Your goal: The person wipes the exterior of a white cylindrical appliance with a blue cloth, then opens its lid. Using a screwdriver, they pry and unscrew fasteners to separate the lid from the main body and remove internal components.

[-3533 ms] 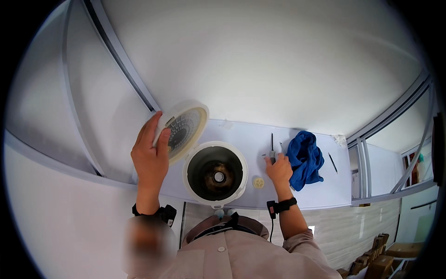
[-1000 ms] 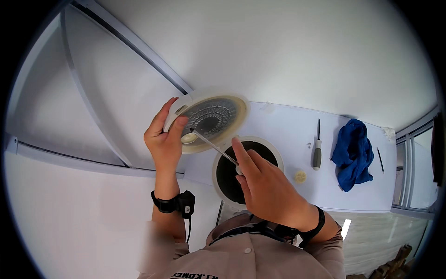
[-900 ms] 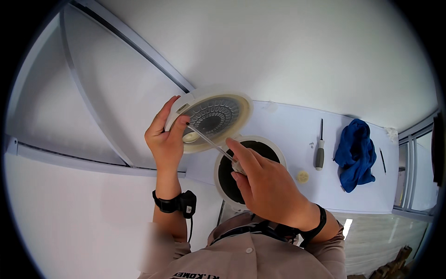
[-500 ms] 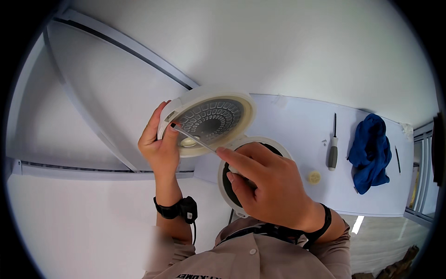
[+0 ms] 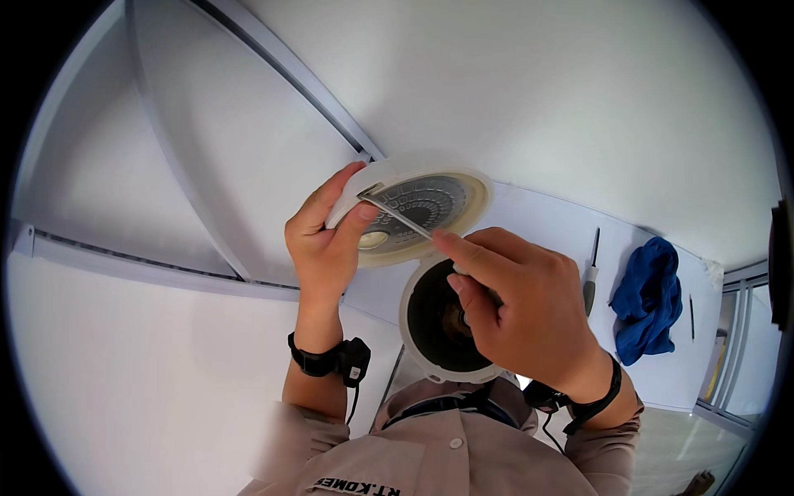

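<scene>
The round lid point(image 5: 473, 192) of a pot-shaped appliance, likely a rice cooker, stands raised, its grey patterned inner plate facing me. My left hand point(image 5: 324, 244) grips the lid's left rim, with the thumb on the inner side. My right hand point(image 5: 533, 306) is closed around a screwdriver point(image 5: 402, 218), whose handle is mostly hidden in the fingers. The tip of its thin metal shaft meets a slot in the lid's rim, beside my left thumb. Below the lid, the white cooker body point(image 5: 411, 335) shows a dark hollow with a brownish patch, partly covered by my right hand.
A second screwdriver point(image 5: 590, 281) with a grey handle lies on the white table point(image 5: 538, 217), right of my right hand. Further right are a crumpled blue cloth point(image 5: 649, 306) and a thin dark stick point(image 5: 692, 317). A wall and a grey-framed panel point(image 5: 248, 165) border the table.
The screwdriver tip has shifted from beside my left thumb onto the slot in the lid rim. My view has turned, and my right hand now covers the small yellowish round piece.
</scene>
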A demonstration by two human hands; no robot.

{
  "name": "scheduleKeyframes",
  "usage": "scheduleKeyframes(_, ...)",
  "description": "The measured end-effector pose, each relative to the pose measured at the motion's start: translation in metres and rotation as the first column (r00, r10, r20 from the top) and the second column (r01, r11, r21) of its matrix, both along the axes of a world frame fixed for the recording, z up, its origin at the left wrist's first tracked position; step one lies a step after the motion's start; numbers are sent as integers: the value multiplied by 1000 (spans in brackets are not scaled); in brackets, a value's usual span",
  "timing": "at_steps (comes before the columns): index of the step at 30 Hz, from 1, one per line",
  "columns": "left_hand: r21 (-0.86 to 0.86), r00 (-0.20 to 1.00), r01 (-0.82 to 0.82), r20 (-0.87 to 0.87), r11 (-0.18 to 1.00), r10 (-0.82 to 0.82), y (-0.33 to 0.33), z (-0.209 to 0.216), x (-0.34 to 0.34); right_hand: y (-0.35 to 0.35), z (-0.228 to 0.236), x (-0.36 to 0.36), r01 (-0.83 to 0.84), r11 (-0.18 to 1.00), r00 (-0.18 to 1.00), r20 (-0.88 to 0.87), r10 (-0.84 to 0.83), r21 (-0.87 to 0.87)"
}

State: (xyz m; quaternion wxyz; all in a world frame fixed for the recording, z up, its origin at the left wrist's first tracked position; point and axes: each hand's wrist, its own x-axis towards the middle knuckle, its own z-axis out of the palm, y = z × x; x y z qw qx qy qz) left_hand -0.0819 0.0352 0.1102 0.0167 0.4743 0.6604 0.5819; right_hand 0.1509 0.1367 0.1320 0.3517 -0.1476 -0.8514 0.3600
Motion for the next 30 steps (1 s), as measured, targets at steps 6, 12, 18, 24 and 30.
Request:
scheduleKeyframes(6, -9, 999, 25, -27, 1000, -25, -2, 1, 4, 15, 34, 9, -133, 987, 977, 154, 146, -94)
scheduleKeyframes(12, -19, 999, 13, -43, 1000, -14, -5, 1, 4, -7, 36, 11, -105, 988, 978, 170, 123, -111)
scheduleKeyframes(18, -5, 998, 36, -56, 999, -36, -3, 1, 5, -42, 16, 11, 60, 987, 982, 172, -85, 147)
scheduleKeyframes(24, 16, 994, 46, -99, 999, -45, -7, -1, 4, -59, 11, 13, 103, 994, 984, 143, -109, 47)
scheduleKeyframes(30, 22, 997, 48, -67, 999, -46, -6, 0, 5, -62, 13, 13, 170, 959, 973, 113, -200, 227)
